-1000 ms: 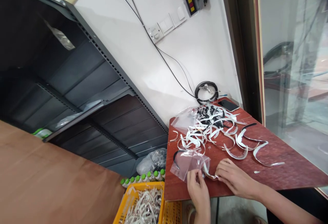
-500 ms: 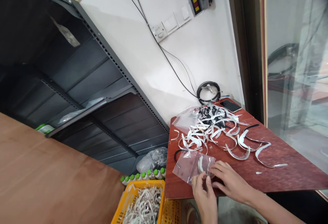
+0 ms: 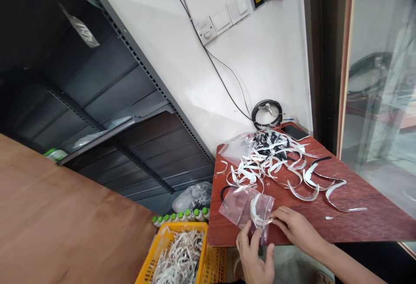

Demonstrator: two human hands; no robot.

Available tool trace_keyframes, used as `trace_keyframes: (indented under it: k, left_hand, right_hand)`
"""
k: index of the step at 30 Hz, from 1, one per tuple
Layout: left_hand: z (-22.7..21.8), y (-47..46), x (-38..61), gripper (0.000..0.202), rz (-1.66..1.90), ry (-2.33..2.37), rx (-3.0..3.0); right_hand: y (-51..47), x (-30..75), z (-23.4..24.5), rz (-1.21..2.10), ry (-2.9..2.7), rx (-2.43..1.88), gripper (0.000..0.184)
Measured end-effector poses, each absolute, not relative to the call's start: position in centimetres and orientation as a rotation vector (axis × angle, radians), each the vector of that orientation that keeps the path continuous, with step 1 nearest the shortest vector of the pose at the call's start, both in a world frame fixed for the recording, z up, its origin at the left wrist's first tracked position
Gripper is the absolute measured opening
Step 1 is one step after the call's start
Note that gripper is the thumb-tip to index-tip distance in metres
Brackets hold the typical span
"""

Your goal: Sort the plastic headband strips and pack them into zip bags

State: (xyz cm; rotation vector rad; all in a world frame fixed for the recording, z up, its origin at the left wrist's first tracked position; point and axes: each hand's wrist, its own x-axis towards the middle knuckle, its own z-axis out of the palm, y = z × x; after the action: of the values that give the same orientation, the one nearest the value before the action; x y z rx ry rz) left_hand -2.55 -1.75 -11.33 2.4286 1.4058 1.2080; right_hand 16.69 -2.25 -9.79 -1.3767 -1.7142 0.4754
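Note:
A clear plastic bag point(image 3: 242, 204) lies at the near edge of the reddish table point(image 3: 357, 223) with a curved white band point(image 3: 256, 208) inside it. My left hand point(image 3: 255, 256) pinches the bag's near corner from below the table edge. My right hand point(image 3: 294, 227) rests on the table with fingertips closed on the bag's open side and the band. A heap of white and black curved bands point(image 3: 269, 158) lies farther back on the table.
A yellow crate point(image 3: 177, 256) of white bands stands on the floor to the left, with green-capped bottles point(image 3: 180, 217) behind it. A dark metal shelf point(image 3: 107, 115), a coiled cable point(image 3: 267, 114), a phone point(image 3: 295, 132) and a glass door point(image 3: 380, 102) surround the table.
The white band has gone further into the bag. My left hand has dropped below the table edge, still holding the bag; the view shifted slightly left.

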Motion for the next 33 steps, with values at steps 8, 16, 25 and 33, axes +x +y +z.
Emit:
trace_keyframes:
  k: [8,16,25,33]
  left_hand:
    - [-12.0,-1.4,-2.9,0.033,1.285,1.351,2.408]
    - [-12.5,-1.0,-3.3,0.019,1.407,1.263,2.29]
    - [-11.8,-1.6,-1.2,0.016,1.473,1.073,2.443]
    - [-11.8,-2.5,-0.4,0.019,1.374,1.05,2.486]
  right_hand:
    - [-1.5,14.0,-9.5,0.746,-1.446,-1.388,0.015]
    - [-1.1,13.8,-9.1,0.827,-1.339,-1.322,0.018]
    - [-1.2,13.8,-9.5,0.772,-1.531,-1.487,0.019]
    - [-1.8,15.3,-8.2,0.673,-1.951,-1.311,0.033]
